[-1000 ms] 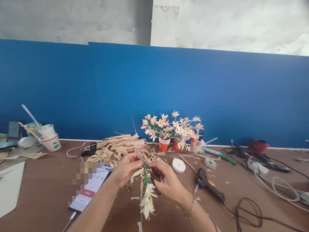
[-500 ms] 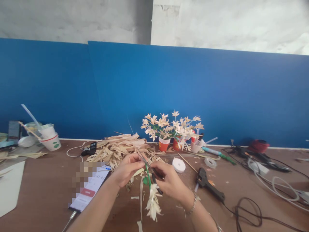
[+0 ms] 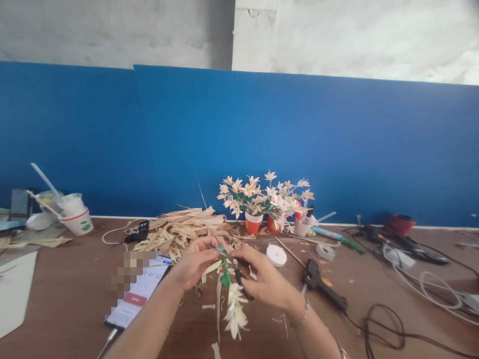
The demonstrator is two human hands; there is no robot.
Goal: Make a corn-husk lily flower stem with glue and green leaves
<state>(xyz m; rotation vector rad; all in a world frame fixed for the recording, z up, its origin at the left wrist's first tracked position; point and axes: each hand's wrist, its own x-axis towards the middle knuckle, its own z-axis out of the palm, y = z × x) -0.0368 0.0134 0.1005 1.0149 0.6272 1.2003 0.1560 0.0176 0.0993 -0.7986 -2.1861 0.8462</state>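
Note:
My left hand (image 3: 198, 262) is closed at the upper end of a green stem (image 3: 225, 271), fingertips pinched on it. From this stem a bunch of cream flowers (image 3: 235, 311) hangs down toward the table's near side. Black-handled scissors (image 3: 245, 286) are in my right hand (image 3: 264, 279), its fingers wrapped round the handles. The blades lie across the stem near my left fingertips. Behind my hands spreads a pile of dry tan husks (image 3: 179, 227).
A phone (image 3: 140, 289) lies at the left. Red cups (image 3: 253, 225) of flowers stand behind, near a white tape roll (image 3: 276, 256). At the right are a black glue gun (image 3: 324, 284) and cables. A paper cup (image 3: 78, 222) stands far left.
The scissors' blades have shifted slightly and now cross the stem close to my left fingertips. The flowers have moved slightly left and up. The view has shifted a little.

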